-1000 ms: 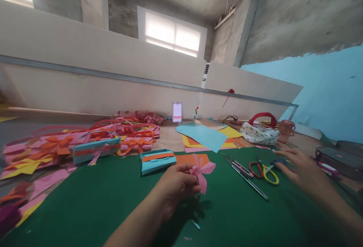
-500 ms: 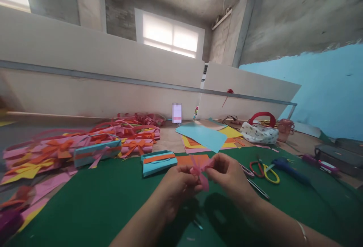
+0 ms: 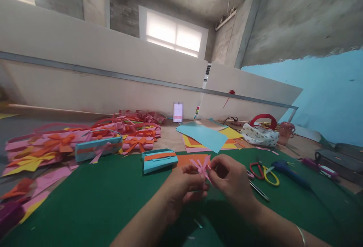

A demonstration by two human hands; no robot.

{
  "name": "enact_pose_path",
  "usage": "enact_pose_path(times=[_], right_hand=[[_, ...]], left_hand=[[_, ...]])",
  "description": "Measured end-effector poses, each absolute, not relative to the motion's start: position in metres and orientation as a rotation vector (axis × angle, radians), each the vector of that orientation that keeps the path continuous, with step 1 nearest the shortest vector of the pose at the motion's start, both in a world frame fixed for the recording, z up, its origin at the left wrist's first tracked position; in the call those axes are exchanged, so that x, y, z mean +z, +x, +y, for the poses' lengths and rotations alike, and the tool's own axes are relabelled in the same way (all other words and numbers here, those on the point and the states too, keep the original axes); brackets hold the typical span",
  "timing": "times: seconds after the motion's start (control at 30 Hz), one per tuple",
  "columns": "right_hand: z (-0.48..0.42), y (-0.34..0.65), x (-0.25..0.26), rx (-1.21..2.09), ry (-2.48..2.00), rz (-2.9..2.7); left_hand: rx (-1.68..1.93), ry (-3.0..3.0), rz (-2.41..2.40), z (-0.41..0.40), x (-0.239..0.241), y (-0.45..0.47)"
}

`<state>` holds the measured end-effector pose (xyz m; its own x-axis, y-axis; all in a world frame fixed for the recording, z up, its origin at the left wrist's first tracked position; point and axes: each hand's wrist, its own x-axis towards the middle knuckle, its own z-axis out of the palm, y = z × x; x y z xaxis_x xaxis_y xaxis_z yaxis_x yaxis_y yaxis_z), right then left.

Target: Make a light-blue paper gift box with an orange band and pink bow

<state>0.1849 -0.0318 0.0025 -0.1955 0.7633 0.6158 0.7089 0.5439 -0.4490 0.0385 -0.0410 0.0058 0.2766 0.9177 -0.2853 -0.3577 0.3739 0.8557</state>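
Both hands meet above the green mat (image 3: 85, 201) on a small pink paper bow (image 3: 203, 165). My left hand (image 3: 183, 186) pinches the bow from below and the left. From the right, the fingers of my right hand (image 3: 229, 181) are closed on the bow's edge. A blue paper box with an orange band (image 3: 159, 159) lies just beyond my left hand. An orange paper sheet (image 3: 187, 159) sits behind the bow.
Piles of pink, orange and blue paper bags (image 3: 70, 141) fill the left side. Stacked coloured sheets (image 3: 205, 135) lie behind. Scissors (image 3: 262, 171), a blue tool (image 3: 289, 170) and a patterned pouch (image 3: 259, 133) are at the right. A low wall (image 3: 113, 88) runs behind the table.
My right hand came back from the tools at the right and closed on the pink bow, which my left hand held throughout. The bow now sits a little higher.
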Motion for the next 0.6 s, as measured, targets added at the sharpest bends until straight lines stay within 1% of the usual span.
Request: enact_pose_path(times=[0.07, 0.17, 0.27, 0.4, 0.6], right_hand=[[-0.0314, 0.1863, 0.0019, 0.038, -1.214, -1.935], [-0.0311, 0.1883, -0.0018, -0.182, -1.158, -1.961], [-0.0312, 0.1896, -0.0056, -0.415, -1.020, -2.064], [-0.0311, 0.1893, -0.0071, -0.625, -0.798, -2.083], [-0.0316, 0.1903, -0.0060, -0.807, -0.653, -2.099]], left_hand=[[0.969, 0.779, 0.950, -0.0406, 0.0056, 0.0387], [0.976, 0.795, 1.002, -0.0397, 0.0061, 0.0398], [0.962, 0.795, 1.032, -0.0385, 0.0064, 0.0405], [0.920, 0.786, 1.029, -0.0367, 0.0044, 0.0403], [0.926, 0.755, 0.988, -0.0329, -0.0003, 0.0419]])
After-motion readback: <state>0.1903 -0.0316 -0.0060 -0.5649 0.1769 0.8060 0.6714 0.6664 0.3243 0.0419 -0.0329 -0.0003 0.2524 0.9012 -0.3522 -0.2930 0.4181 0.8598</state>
